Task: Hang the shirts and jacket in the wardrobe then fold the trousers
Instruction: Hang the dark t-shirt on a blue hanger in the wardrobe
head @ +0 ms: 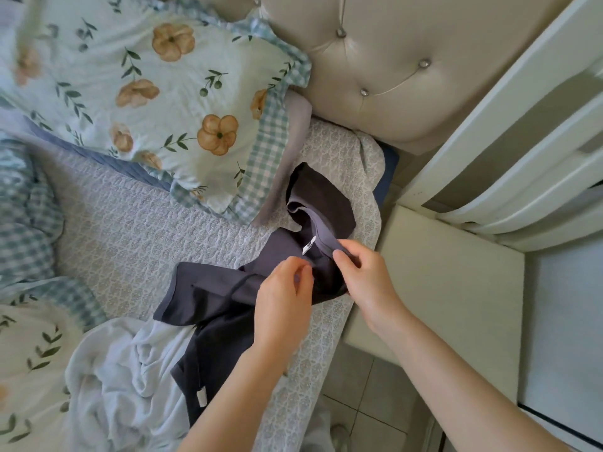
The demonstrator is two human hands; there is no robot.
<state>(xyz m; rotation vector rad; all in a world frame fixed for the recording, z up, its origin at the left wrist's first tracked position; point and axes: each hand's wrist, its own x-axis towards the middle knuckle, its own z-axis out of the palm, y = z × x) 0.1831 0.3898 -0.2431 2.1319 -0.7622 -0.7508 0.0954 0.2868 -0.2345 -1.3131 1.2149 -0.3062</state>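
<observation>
A dark grey shirt [208, 295] lies crumpled on the bed near its right edge, a white label showing at its collar. My left hand [280, 298] pinches the fabric just below the collar. My right hand [362, 272] grips the collar edge beside the label. A pale white garment [124, 380] lies bunched on the bed to the lower left, partly under the dark shirt. No hanger, jacket or trousers can be made out.
A floral pillow [146, 93] sits at the head of the bed against a tufted beige headboard [391, 60]. A cream bedside surface [440, 305] stands to the right, with white wardrobe panels [522, 141] behind it. Tiled floor shows below.
</observation>
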